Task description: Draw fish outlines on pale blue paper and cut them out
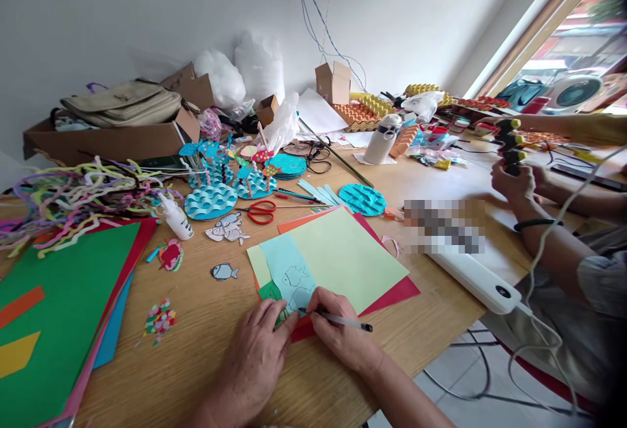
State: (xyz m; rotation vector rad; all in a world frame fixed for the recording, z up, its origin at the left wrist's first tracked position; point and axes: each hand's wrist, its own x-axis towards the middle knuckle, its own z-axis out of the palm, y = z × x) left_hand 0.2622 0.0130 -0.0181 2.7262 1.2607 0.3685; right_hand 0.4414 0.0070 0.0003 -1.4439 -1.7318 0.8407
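Observation:
My right hand (345,336) is closed around a pen (347,321), its tip on a light-blue paper strip (280,253). On that strip are a drawn fish outline (296,276) and part of another outline beside the pen tip. My left hand (257,346) lies with its fingers extended, pressing on a small green paper piece (270,291) and the strip's lower edge. Beneath is a pale green sheet (350,255) over orange and red sheets (392,297). A cut-out fish (224,272) lies to the left, with more paper fish (228,229) farther back.
Red-handled scissors (262,212), a glue bottle (176,219) and blue wavy paper discs (210,201) stand beyond the sheets. At left are coloured sheets (93,291) and pipe cleaners (88,199). A white power device (475,278) lies right, near another person's hands (514,183).

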